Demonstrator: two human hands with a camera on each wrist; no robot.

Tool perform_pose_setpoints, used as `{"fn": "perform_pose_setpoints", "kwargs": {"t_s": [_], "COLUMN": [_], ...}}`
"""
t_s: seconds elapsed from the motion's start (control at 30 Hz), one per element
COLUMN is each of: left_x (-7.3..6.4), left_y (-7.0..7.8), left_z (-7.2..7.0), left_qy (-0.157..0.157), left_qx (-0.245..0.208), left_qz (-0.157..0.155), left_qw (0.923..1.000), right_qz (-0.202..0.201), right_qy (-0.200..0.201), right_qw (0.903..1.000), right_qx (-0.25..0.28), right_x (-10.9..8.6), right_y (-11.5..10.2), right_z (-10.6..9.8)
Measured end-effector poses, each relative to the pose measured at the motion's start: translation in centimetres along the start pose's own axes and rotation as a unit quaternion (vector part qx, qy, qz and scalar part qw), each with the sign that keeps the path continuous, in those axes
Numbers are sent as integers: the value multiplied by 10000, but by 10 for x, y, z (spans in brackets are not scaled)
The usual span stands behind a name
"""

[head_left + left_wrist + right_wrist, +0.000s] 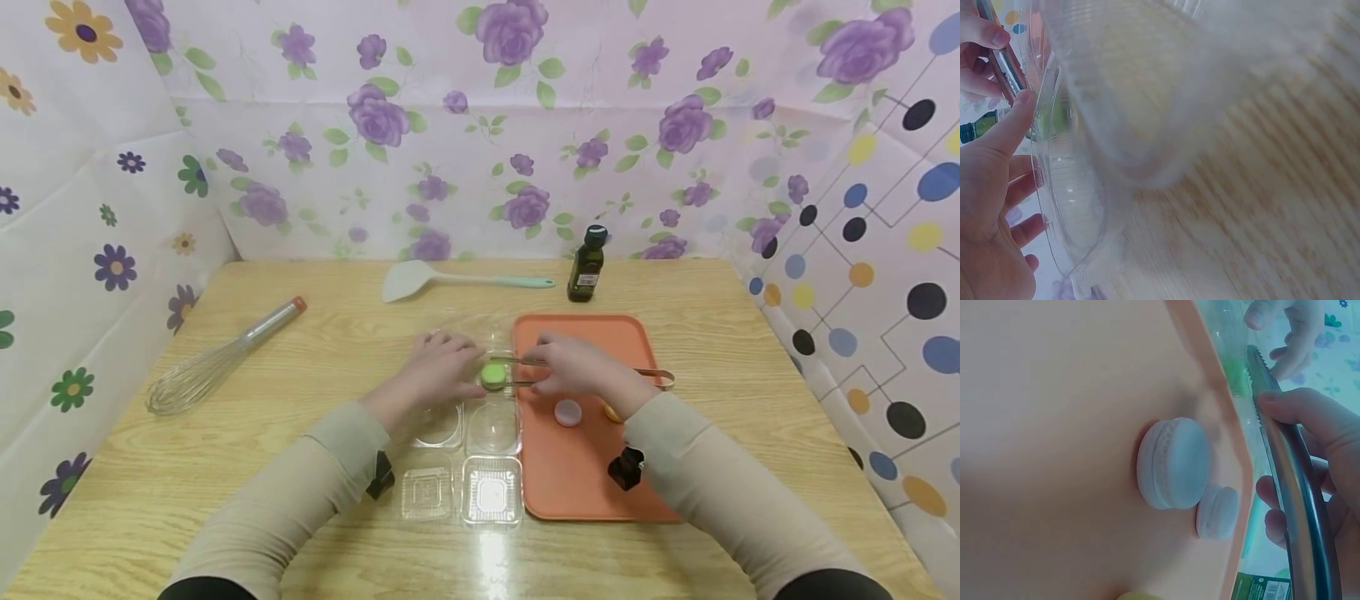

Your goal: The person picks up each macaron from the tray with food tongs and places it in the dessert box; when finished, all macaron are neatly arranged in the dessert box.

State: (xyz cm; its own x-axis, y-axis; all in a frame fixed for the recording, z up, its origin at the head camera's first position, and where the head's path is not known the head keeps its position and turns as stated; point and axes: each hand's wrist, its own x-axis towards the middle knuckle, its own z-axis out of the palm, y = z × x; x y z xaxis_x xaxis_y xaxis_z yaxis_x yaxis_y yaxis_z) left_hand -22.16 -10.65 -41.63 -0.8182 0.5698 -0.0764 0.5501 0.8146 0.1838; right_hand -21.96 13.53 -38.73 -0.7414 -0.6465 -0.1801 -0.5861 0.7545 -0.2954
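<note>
Sleeves (281, 487) nearest; my right hand (576, 364) grips tongs (1297, 487), left hand (437, 368) loose; seating green macaron (493, 374) seems underway, gentle release next.

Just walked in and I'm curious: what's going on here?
A person's right hand holds metal tongs, their tips on either side of a green macaron at the clear container. The left hand is at the container's edge. On the orange tray lie two pale macarons and a partly hidden yellow item.

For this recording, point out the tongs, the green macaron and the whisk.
Tongs (1300, 500): right wrist view, middle of the metal arm.
Green macaron (493, 372): head view, top shell.
Whisk (244, 339): head view, where wires meet handle.
</note>
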Motion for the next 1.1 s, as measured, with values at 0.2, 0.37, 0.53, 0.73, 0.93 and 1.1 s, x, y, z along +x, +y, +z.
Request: {"fn": "perform_pose_setpoints", "kwargs": {"t_s": [0.2,0.37,0.53,0.73,0.93,1.1], "left_x": [-1,-2,-4,-13,-29,-42], "left_y": [-1,-2,1,7,14,20], "left_z": [0,0,-3,-10,-10,-8], "left_qy": [-14,37,252,151,-101,-227], "left_qx": [-56,-100,-138,-38,-9,-47], "left_qz": [-2,15,73,140,246,304], "left_qw": [10000,9999,9996,9998,9996,9993], "right_qz": [-112,-73,52,237,560,770], "right_qy": [106,192,267,342,398,444], "right_qw": [9996,9988,9975,9969,9953,9933], "right_qx": [238,439,655,665,684,735], "right_x": [-4,-11,-27,-48,-64,-71], "right_y": [3,10,20,34,49,60], "right_z": [-2,-2,-4,-7,-4,0]}}
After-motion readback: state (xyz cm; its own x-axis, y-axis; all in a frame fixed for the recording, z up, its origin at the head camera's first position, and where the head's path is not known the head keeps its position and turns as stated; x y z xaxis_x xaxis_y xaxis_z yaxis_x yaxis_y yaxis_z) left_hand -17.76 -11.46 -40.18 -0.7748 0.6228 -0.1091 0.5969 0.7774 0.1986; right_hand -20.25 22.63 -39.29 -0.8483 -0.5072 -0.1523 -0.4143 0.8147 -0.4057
